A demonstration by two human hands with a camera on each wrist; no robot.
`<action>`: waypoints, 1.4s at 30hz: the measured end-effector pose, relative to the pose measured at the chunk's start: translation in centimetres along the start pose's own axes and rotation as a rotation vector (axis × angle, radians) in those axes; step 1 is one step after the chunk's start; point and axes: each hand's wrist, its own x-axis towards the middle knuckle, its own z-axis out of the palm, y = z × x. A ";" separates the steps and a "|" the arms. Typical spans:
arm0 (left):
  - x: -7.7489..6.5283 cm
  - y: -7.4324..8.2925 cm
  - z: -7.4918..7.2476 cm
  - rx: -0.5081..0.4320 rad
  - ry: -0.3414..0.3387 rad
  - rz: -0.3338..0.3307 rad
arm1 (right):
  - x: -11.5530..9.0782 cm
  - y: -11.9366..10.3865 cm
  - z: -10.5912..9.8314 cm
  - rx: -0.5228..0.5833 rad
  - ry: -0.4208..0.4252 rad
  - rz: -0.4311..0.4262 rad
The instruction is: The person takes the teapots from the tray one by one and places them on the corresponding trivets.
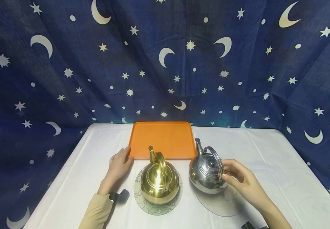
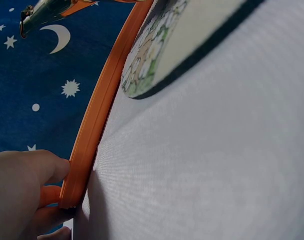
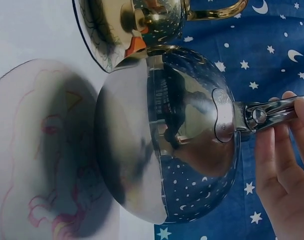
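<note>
My right hand (image 1: 240, 176) grips the handle of a silver kettle (image 1: 208, 173). In the right wrist view that kettle (image 3: 166, 140) hangs above a round mat with a pink drawing (image 3: 57, 150), casting a shadow on it. My left hand (image 1: 120, 163) is at the near left corner of an orange tray (image 1: 162, 140). The left wrist view has the thumb on the rim of the tray (image 2: 87, 145) and fingers around the corner, partly hidden. Between the hands a gold kettle (image 1: 160, 183) stands on a round patterned mat (image 1: 142, 203), its spout toward the tray.
A white cloth (image 1: 271, 159) covers the table. Behind its far edge hangs a dark blue curtain (image 1: 142, 57) with moons and stars. The gold kettle stands just in front of the tray, and the silver kettle's spout is close to the tray's right side.
</note>
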 end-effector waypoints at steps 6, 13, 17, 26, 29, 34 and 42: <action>0.0 0.0 0.0 0.007 0.014 0.004 | -1.1 0.3 -0.5 0.019 0.008 -0.007; 0.0 -0.1 0.2 0.012 0.030 0.019 | -2.3 0.4 -1.1 -0.004 0.031 0.024; 0.0 -0.1 0.2 0.004 0.030 0.013 | -2.8 0.5 -1.4 -0.002 0.022 0.068; 0.1 -0.2 0.2 0.000 0.006 0.001 | -3.6 0.7 -1.8 -0.046 0.031 0.089; 0.1 -0.3 0.2 -0.004 -0.001 -0.002 | -3.8 0.7 -2.0 -0.035 0.023 0.081; 0.1 -0.2 0.2 -0.003 -0.004 -0.006 | -4.0 1.0 -2.0 -0.018 0.012 0.075; 0.2 -0.2 0.2 -0.007 0.000 -0.001 | -4.2 1.0 -1.7 -0.024 0.018 0.101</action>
